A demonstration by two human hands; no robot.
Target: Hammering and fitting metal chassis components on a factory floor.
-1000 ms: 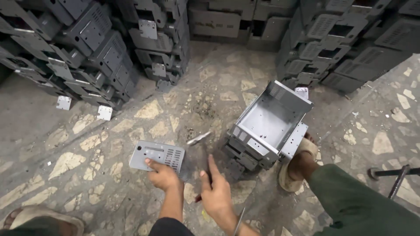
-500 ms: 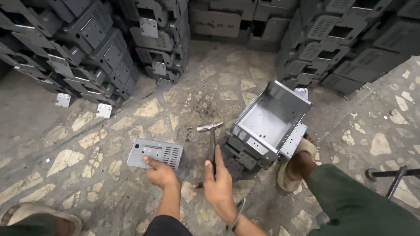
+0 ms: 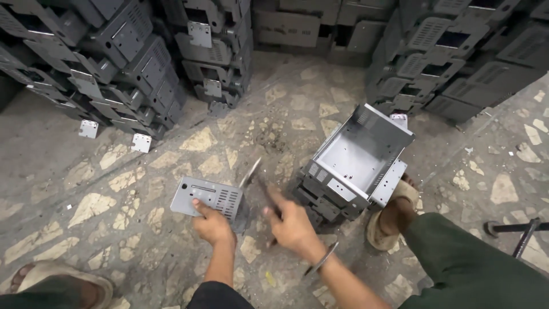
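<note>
My left hand presses on the near edge of a flat grey vented metal plate that lies on the stone floor. My right hand is shut on the dark handle of a hammer. The hammer's head is blurred and hangs just above the plate's right end. A thin bangle sits on my right wrist. Just right of my right hand stands an open grey metal case, tilted, on top of a darker case.
Tall stacks of grey metal cases stand at the left, the back and the right. Two small white brackets lie on the floor. My sandalled feet are at both sides. A black rod lies far right.
The hammer has swung from upright, its head now leaning left towards the plate and blurred. My left hand stays on the plate.
</note>
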